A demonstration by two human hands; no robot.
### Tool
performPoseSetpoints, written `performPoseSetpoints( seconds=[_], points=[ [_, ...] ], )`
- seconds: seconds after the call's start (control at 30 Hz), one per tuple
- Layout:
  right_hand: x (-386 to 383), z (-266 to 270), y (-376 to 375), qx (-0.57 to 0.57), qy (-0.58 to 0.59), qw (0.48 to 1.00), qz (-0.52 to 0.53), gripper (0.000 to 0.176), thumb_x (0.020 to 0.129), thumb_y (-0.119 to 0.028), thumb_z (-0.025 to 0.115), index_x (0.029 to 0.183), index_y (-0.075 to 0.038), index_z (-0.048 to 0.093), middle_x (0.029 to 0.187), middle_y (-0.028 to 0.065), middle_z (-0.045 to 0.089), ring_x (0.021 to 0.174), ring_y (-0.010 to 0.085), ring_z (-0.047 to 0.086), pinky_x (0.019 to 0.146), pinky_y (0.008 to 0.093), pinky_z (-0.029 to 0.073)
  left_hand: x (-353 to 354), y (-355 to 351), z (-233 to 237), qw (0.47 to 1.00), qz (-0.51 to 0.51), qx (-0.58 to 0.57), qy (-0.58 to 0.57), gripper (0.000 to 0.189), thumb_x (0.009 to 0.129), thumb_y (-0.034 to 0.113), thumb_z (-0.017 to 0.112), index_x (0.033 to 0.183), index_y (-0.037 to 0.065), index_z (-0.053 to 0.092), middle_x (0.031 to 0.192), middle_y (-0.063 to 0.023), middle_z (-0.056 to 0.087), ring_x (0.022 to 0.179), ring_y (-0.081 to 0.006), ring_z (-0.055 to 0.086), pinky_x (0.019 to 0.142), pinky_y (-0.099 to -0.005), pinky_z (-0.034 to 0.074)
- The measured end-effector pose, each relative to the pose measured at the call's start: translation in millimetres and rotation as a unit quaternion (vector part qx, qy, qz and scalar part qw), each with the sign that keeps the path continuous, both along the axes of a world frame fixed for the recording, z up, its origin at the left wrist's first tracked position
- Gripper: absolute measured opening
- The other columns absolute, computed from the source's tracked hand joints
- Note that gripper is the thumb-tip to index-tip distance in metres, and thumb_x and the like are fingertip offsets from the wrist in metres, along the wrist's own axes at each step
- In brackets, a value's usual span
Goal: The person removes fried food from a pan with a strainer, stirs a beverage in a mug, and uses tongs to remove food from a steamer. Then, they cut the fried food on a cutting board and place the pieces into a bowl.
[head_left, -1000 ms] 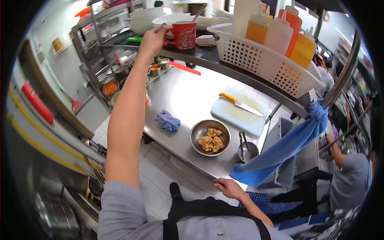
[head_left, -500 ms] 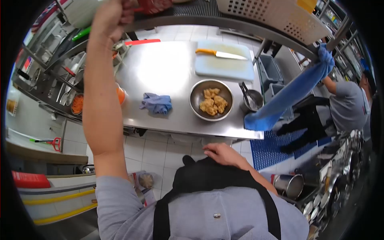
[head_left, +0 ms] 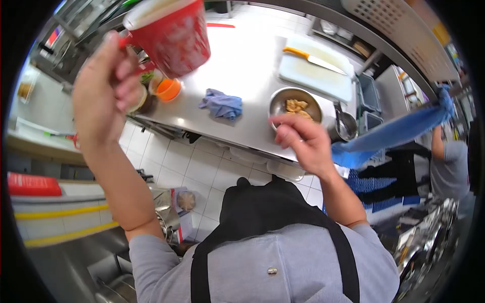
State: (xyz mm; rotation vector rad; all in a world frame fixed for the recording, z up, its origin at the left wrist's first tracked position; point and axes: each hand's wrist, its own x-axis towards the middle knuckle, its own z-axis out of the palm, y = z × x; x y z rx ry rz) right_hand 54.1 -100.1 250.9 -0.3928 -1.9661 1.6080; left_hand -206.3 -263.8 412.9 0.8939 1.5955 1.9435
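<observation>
On the head camera, my left hand (head_left: 103, 96) is up high at the left of the frame. Its thumb and fingers are closed on the handle of the red mug (head_left: 174, 35). The mug hangs tilted, just right of and above the hand, over the left end of the steel table (head_left: 242, 60). Its inside looks pale, and I cannot tell what is in it.

My right hand (head_left: 303, 144) hovers in front of the table's near edge with its fingers loosely curled, holding nothing. Just beyond its knuckles, the steel bowl (head_left: 280, 103) holds golden fried pieces (head_left: 295, 107). A steel pot (head_left: 346, 127) with utensils standing in it sits just right of the bowl. A small orange cup (head_left: 168, 89) sits below the mug, with a blue cloth (head_left: 222, 105) between it and the bowl. An orange-handled knife (head_left: 313, 58) lies on the white cutting board (head_left: 323, 81).

The mug's white pattern is too blurred to read.
</observation>
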Motion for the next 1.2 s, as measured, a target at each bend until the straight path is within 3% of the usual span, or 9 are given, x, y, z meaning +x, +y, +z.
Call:
performPoseSetpoints(
  seconds=[0.1,0.17,0.3,0.47,0.6,0.87,1.0,1.1,1.2],
  points=[
    [-37.6,40.5,2.1,-0.025,0.124,0.992,0.022,0.030,0.098,-0.013,0.065,0.126,-0.001,0.064,0.078,-0.0020,0.059,0.062,0.0022,0.049,0.055,0.0179,0.038,19.7,-32.5,-43.1,0.997,0.036,-0.001,-0.071,0.027,0.105,0.031,0.053,0.088,0.011,0.051,0.068,0.0042,0.042,0.050,-0.0033,0.037,0.040,-0.0189,0.027],
    [-61.9,58.2,-3.0,-0.049,0.151,0.984,0.080,0.038,0.098,-0.013,0.067,0.131,0.002,0.059,0.077,-0.0029,0.057,0.063,0.0017,0.048,0.056,0.0174,0.037,24.3,-56.0,-78.2,0.995,0.022,-0.006,-0.097,0.027,0.106,0.033,0.051,0.100,0.007,0.055,0.067,0.0031,0.041,0.050,-0.0041,0.036,0.040,-0.0192,0.028],
    [-101.2,68.8,-35.6,-0.090,0.091,0.983,0.131,0.044,0.095,-0.017,0.071,0.131,0.004,0.058,0.075,-0.0050,0.054,0.071,0.0017,0.050,0.063,0.0185,0.041,55.3,-84.9,-121.9,0.994,0.047,-0.035,-0.092,0.029,0.108,0.029,0.046,0.087,0.010,0.045,0.067,0.0037,0.039,0.051,-0.0037,0.035,0.044,-0.0189,0.029],
    [-132.7,44.5,-54.6,-0.106,0.035,0.984,0.140,0.023,0.099,-0.023,0.066,0.102,0.000,0.068,0.079,-0.0046,0.060,0.071,0.0018,0.050,0.062,0.0203,0.040,80.3,-109.4,-161.8,0.990,0.110,-0.080,-0.038,0.030,0.108,0.023,0.048,0.082,0.008,0.047,0.064,0.0057,0.041,0.057,-0.0012,0.035,0.050,-0.0211,0.031],
    [-129.5,40.5,-63.6,-0.061,0.057,0.982,0.171,0.018,0.102,-0.019,0.062,0.100,-0.001,0.066,0.080,-0.0042,0.061,0.069,0.0014,0.049,0.060,0.0193,0.041,91.4,-119.9,-187.9,0.987,0.146,-0.065,-0.023,0.031,0.107,0.021,0.049,0.079,0.007,0.047,0.064,0.0063,0.041,0.059,-0.0016,0.034,0.052,-0.0226,0.029],
    [-129.2,50.8,-63.0,-0.004,0.178,0.972,0.151,0.016,0.101,-0.015,0.063,0.100,0.001,0.066,0.089,0.0037,0.069,0.065,0.0044,0.052,0.058,0.0189,0.042,101.3,-125.5,-206.9,0.984,0.161,-0.051,-0.057,0.028,0.106,0.019,0.050,0.082,0.005,0.048,0.064,0.0066,0.039,0.060,-0.0017,0.032,0.052,-0.0226,0.028],
    [-131.2,50.4,-53.6,0.156,0.262,0.943,0.134,0.019,0.103,-0.014,0.058,0.099,0.003,0.064,0.093,0.0098,0.065,0.061,0.0045,0.051,0.051,0.0158,0.036,97.4,-126.2,-205.3,0.984,0.166,-0.048,-0.046,0.027,0.106,0.018,0.050,0.082,0.005,0.049,0.065,0.0065,0.039,0.061,-0.0017,0.032,0.053,-0.0228,0.029],
    [-124.8,52.7,-61.7,0.140,0.216,0.957,0.133,0.012,0.101,-0.005,0.057,0.093,0.003,0.061,0.090,0.0123,0.068,0.068,0.0065,0.054,0.061,0.0203,0.043,95.0,-125.2,-203.1,0.984,0.167,-0.052,-0.040,0.027,0.106,0.018,0.050,0.082,0.005,0.049,0.065,0.0065,0.039,0.061,-0.0018,0.033,0.053,-0.0230,0.029],
    [-125.6,40.8,-62.1,0.099,0.184,0.969,0.134,0.012,0.102,-0.008,0.059,0.097,0.003,0.062,0.089,0.0082,0.068,0.068,0.0048,0.054,0.062,0.0185,0.043,93.7,-123.6,-204.5,0.982,0.174,-0.058,-0.038,0.027,0.105,0.018,0.051,0.082,0.005,0.049,0.064,0.0062,0.039,0.060,-0.0021,0.033,0.053,-0.0234,0.029]
  ],
)
